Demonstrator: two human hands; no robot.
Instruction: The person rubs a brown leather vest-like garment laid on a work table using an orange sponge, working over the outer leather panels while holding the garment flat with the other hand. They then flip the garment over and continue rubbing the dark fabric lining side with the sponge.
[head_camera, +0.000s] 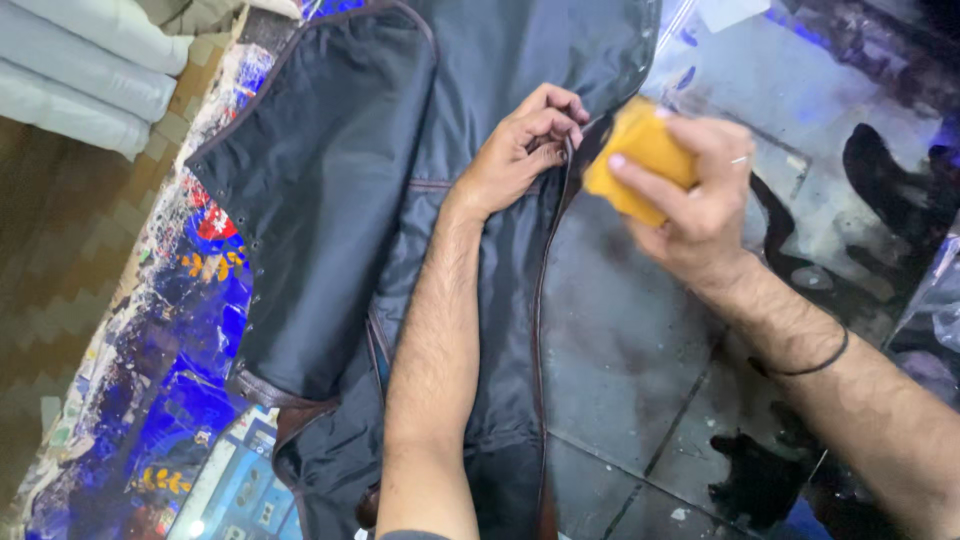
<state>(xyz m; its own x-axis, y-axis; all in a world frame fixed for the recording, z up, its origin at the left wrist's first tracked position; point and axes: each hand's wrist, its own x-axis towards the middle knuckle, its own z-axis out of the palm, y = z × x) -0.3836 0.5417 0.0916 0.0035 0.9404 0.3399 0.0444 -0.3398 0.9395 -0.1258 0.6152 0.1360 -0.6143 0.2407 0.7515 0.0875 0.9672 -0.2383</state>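
A dark navy garment (340, 200) with brown piped edges lies inside out across the work table. My left hand (520, 150) pinches the garment's edge near the top, fingers curled on the fabric. My right hand (700, 200) grips a yellow sponge (640, 150) and presses it against that same edge, right beside my left fingertips. A thin black band circles my right wrist.
The table's grey stained surface (620, 330) shows to the right of the garment. A colourful blue and red patterned cover (190, 330) lies under the garment at left. Pale fabric rolls (80, 70) are stacked top left. Clear plastic (940, 300) sits at the right edge.
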